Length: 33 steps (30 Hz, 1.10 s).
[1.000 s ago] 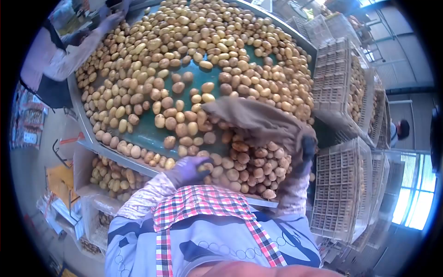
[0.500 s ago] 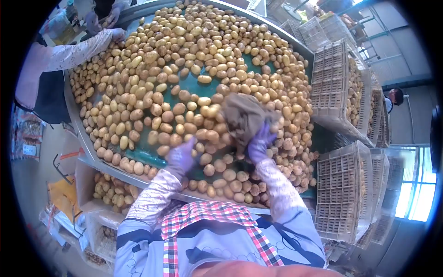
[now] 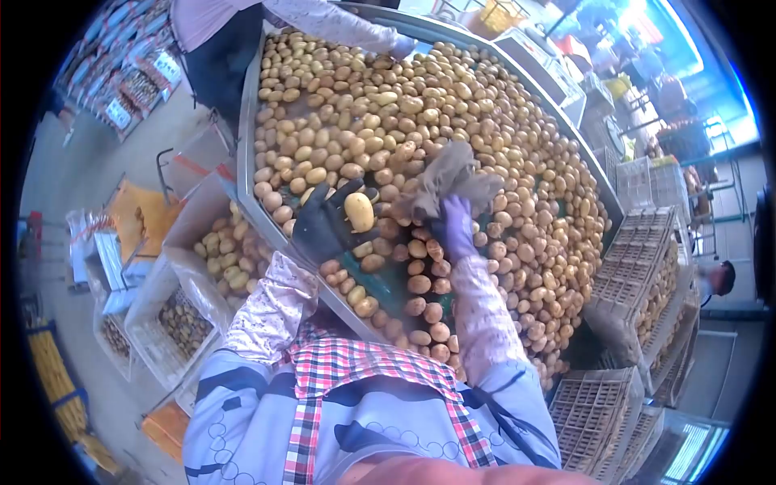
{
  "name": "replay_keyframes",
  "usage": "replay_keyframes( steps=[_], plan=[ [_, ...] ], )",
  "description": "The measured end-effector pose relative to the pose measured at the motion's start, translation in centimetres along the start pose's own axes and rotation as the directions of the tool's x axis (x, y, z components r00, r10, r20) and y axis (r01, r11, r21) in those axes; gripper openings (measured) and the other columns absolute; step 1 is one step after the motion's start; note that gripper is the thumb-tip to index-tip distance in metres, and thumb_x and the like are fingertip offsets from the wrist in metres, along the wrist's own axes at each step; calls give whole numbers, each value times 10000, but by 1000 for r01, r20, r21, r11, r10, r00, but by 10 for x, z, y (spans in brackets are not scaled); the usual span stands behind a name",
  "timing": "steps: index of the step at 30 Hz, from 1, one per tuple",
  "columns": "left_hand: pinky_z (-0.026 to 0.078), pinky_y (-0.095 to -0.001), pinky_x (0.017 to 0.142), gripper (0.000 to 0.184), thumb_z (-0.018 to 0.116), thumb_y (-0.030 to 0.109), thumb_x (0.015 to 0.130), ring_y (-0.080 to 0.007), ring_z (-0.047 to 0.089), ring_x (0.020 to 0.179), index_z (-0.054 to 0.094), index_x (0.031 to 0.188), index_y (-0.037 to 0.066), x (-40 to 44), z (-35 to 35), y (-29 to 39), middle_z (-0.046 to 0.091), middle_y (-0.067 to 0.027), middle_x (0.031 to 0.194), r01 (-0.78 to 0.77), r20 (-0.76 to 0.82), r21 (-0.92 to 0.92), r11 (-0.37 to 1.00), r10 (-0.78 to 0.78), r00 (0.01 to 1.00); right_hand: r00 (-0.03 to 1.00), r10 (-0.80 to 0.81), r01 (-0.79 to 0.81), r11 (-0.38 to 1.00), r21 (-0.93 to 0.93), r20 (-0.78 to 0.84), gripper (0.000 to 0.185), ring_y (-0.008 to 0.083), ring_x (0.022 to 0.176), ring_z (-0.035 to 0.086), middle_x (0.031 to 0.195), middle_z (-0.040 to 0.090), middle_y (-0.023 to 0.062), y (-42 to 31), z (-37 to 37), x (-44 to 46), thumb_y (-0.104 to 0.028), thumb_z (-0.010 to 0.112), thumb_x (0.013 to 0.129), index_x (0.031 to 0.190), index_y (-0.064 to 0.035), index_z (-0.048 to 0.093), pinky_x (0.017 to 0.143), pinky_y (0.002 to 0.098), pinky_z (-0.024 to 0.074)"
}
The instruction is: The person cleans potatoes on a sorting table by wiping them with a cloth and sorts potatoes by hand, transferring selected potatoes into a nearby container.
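Note:
Palm turned up and fingers curled, my left hand (image 3: 323,230) in a glove with a black palm holds a yellow potato (image 3: 359,212) near the left edge of the sorting table. My right hand (image 3: 458,229), in a purple glove, grips a crumpled grey-brown cloth (image 3: 454,174). The cloth lies over the potatoes (image 3: 517,162) that cover most of the table. A strip of green table surface (image 3: 380,284) shows between my hands, with several potatoes around it.
A metal rim (image 3: 247,174) borders the table. Another person's arm (image 3: 339,24) reaches over its far side. At the left stand plastic-lined crates of potatoes (image 3: 184,323); at the right, stacked crates (image 3: 634,267). Packed bags (image 3: 133,85) lie at the far left.
My view has swung left. My left hand, earlier blurred and palm down over the potatoes, has turned palm up with a potato in it. My right hand keeps the cloth.

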<state>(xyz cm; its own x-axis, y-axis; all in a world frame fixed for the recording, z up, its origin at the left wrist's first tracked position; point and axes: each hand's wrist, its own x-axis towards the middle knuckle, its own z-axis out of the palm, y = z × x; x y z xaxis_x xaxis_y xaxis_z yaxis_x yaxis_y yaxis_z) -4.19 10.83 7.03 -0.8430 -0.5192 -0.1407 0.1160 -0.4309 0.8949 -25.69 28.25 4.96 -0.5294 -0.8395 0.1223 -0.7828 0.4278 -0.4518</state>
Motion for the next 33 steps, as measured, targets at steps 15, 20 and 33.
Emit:
replay_keyframes(
  steps=[15,20,33],
  plan=[
    [481,-268,572,240,551,250,904,-156,609,666,642,941,31,-144,-101,-16,654,-56,795,83,-301,386,919,41,953,968,71,-42,992,-121,241,270,153,749,617,797,636,14,-15,54,-216,-303,604,873,885,-36,647,682,378,491],
    [505,-391,652,253,609,280,860,-339,642,753,645,912,36,-169,-214,-121,669,-144,783,415,-769,498,762,166,617,975,0,-26,993,115,224,333,198,671,629,784,666,59,-71,34,-104,-400,571,898,888,-82,669,595,381,488],
    [442,-433,968,483,646,234,837,-407,543,1113,523,1244,7,-58,-74,-16,558,-225,1195,-185,-86,883,432,536,840,908,316,-403,838,368,274,379,228,625,634,818,682,107,-28,50,135,-389,513,935,1108,-75,636,540,350,511]
  ],
)
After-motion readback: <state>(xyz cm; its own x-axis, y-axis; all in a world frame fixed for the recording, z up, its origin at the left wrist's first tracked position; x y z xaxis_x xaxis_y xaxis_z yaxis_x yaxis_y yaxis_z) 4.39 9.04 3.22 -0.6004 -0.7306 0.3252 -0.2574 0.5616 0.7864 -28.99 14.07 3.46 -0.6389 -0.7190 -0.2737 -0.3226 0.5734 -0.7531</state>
